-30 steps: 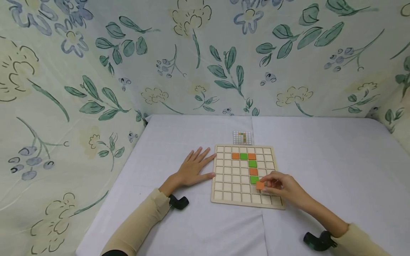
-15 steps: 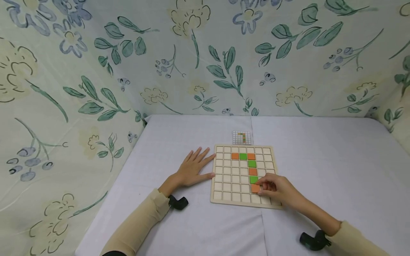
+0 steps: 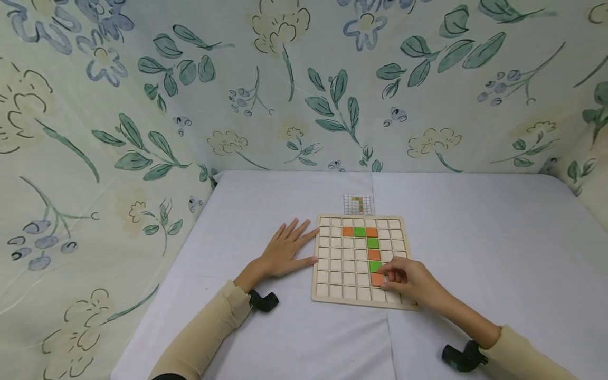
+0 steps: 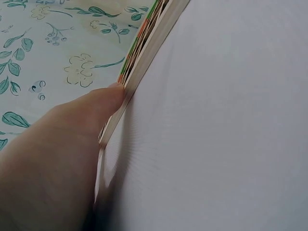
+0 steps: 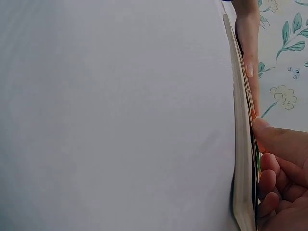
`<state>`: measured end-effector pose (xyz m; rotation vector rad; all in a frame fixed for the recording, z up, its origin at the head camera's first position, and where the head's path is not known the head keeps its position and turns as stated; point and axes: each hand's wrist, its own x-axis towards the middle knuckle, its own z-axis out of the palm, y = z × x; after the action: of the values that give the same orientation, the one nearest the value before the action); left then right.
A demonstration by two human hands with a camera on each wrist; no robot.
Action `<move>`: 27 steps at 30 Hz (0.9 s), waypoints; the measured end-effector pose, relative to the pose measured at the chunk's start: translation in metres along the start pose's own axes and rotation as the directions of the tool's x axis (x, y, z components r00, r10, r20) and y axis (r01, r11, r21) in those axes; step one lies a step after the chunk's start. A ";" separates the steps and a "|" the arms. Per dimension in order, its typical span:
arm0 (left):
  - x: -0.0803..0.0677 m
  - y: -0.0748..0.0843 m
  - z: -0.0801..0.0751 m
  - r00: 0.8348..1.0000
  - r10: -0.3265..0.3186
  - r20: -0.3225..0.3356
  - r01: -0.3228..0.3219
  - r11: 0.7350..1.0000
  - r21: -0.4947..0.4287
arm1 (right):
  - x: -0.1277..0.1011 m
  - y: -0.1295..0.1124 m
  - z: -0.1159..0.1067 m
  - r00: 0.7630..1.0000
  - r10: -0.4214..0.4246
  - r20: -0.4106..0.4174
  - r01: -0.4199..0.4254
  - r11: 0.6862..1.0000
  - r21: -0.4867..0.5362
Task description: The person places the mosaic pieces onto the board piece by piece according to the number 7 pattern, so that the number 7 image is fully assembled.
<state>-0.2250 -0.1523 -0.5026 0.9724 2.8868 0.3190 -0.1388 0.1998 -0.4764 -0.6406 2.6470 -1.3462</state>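
Note:
A square wooden grid board lies on the white-covered table, with orange and green square tiles in some of its cells. My right hand pinches an orange tile by its right side, thumb and forefinger curled at its edges. That tile sits in the cell just below a green tile. My left hand lies with fingers spread on the cloth left of the board. In the left wrist view, its thumb presses against the board's side.
A small printed grid card with a coloured pattern lies just behind the board. White cloth covers the table, and a floral curtain rises behind it and at the sides. Black devices are strapped at both wrists.
My right hand has moved slightly left and down, bringing the orange tile from a tilt over the board into the cell below the green tile. My left hand stays put.

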 end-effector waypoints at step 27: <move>-0.001 -0.007 -0.009 0.998 -0.040 0.044 0.046 0.989 -0.139 | 0.003 0.017 -0.038 0.970 -0.078 -0.231 0.049 0.991 -0.128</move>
<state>-0.2292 -0.1600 -0.4958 0.8819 2.7996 0.4856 -0.1577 0.2354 -0.4668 -0.6191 2.9398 -1.3638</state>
